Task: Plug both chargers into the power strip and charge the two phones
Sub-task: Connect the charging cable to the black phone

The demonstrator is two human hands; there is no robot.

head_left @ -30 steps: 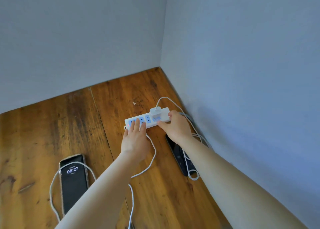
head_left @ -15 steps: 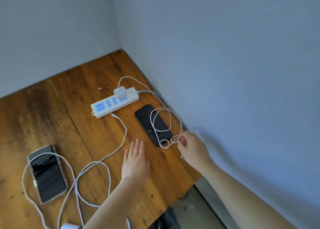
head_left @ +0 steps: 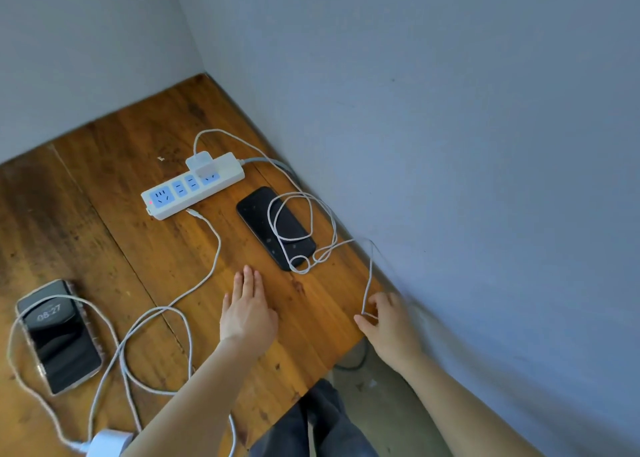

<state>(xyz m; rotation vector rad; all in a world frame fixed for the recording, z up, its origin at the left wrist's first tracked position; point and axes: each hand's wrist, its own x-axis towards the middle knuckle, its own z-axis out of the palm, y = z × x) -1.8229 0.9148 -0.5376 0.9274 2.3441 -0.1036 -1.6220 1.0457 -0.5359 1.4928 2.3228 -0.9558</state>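
right hand (head_left: 389,325) pinches white cable (head_left: 367,283) at bench (head_left: 104,186) right edge; grip clenched on it. cable loops over dark phone (head_left: 263,221), runs to charger (head_left: 198,160) plugged in power strip (head_left: 221,176). left hand (head_left: 247,313) flat on bench, released. second phone (head_left: 59,339) far left, its charger (head_left: 109,444) unplugged at near edge.

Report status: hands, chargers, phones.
Left hand flat on table, empty. Right hand pinching white cable. One charger in power strip; second charger loose. Cable loops lie over black phone.
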